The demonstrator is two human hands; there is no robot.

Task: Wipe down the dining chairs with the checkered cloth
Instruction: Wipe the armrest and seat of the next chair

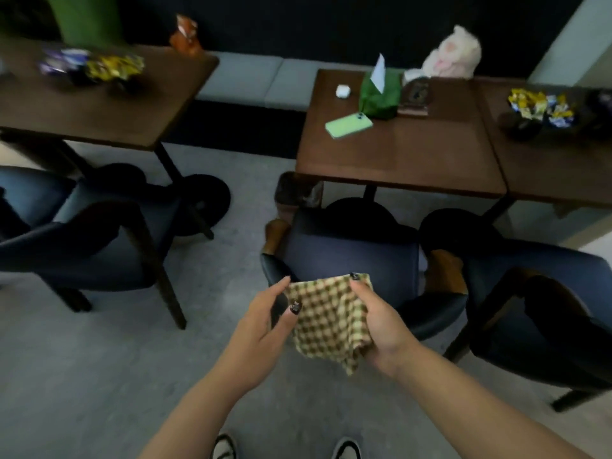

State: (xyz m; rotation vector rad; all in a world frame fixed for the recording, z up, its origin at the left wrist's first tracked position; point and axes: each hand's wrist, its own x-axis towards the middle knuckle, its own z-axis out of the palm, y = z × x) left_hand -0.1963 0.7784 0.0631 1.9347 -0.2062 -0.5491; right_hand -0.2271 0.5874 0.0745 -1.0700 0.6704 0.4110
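A yellow-and-brown checkered cloth [328,319] hangs in the air between my two hands, just above the curved back of a dark blue dining chair [351,253] tucked under the middle table. My right hand [381,323] grips the cloth's right side, with fingers curled round its edge. My left hand [265,323] pinches the cloth's left edge between thumb and fingers. A second dark blue chair [543,309] stands to the right and a third [82,243] to the left.
A wooden table [414,160] behind the middle chair carries a green phone [347,125], a green tissue box [379,94] and a white earbud case. Other tables at left [99,104] and right hold snack packets. Grey floor [132,376] lies open at lower left.
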